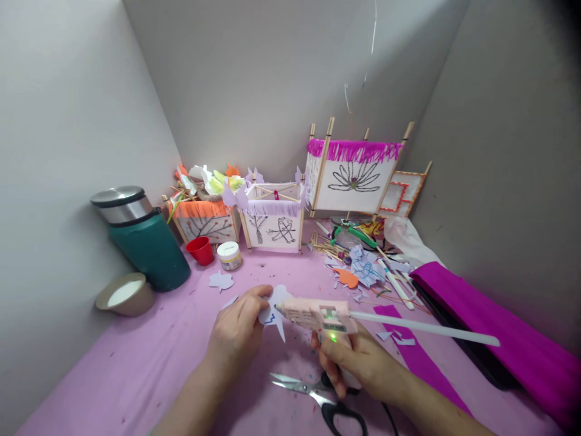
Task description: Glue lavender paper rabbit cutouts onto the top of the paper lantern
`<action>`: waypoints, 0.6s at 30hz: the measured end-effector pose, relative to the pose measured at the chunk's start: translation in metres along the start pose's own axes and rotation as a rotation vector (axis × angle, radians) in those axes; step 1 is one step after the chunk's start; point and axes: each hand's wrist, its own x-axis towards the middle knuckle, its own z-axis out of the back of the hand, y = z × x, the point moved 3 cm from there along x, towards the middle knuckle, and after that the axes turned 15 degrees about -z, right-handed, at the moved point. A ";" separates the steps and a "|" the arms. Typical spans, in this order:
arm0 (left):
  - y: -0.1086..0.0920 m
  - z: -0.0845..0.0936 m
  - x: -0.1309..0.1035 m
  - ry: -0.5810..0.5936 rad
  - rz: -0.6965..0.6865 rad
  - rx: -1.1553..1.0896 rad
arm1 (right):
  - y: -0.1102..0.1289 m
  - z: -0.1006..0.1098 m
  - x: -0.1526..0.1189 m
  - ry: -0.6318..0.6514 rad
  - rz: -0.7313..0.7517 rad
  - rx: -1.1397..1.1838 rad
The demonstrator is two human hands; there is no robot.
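Observation:
My left hand (240,324) pinches a small pale lavender paper cutout (278,295) that has blue pen marks and a pointed lower tip. In my right hand (358,363) is a light pink glue gun (313,312), its nozzle against or just over the cutout; whether it touches I cannot tell. A long white glue stick (431,329) juts from the gun's back, and a green light glows near the handle. Below the gun lie scissors (313,390) with black handles, blades apart, partly hidden by my right hand.
Paper lanterns stand at the back: an orange-fringed one (206,227), a lavender-fringed one (272,233) and a tall magenta-fringed one (354,188). At left are a teal bottle (149,254), a bowl (140,301), a red cup (200,251) and a white jar (229,257). Scraps, pliers (363,237) and magenta paper (494,333) lie right.

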 end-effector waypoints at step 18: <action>-0.001 -0.003 -0.002 0.026 -0.012 0.049 | -0.006 0.004 0.003 -0.034 0.009 -0.036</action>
